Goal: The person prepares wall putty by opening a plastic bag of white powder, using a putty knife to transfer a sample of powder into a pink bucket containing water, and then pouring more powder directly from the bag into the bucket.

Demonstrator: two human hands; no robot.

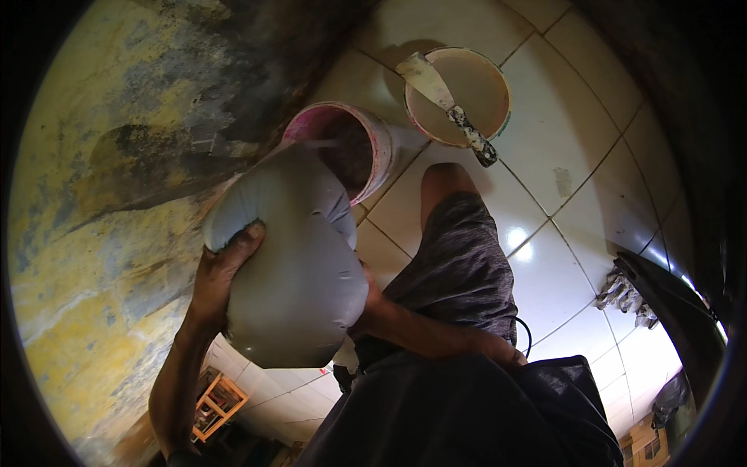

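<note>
Between my two hands is a bulging, pale grey plastic bag (292, 262), filled out and creased at its right side. My left hand (230, 254) grips its left side, thumb pressed on top. From the right, my right hand (369, 286) holds the other side; most of its fingers are hidden behind the bag. The bag's far end overlaps the rim of a bucket with a pink-stained inside (373, 134). A pale blurred streak crosses the bucket's mouth near that end. What lies inside the bucket is dark and unclear.
A second bucket (506, 111) holds cloudy liquid, with a paint-spattered scraper (435, 87) lying across its rim. A peeling yellow wall (117, 245) rises on the left. Pale floor tiles (560, 134) surround my bare knee. An orange wooden frame (219, 405) stands lower left.
</note>
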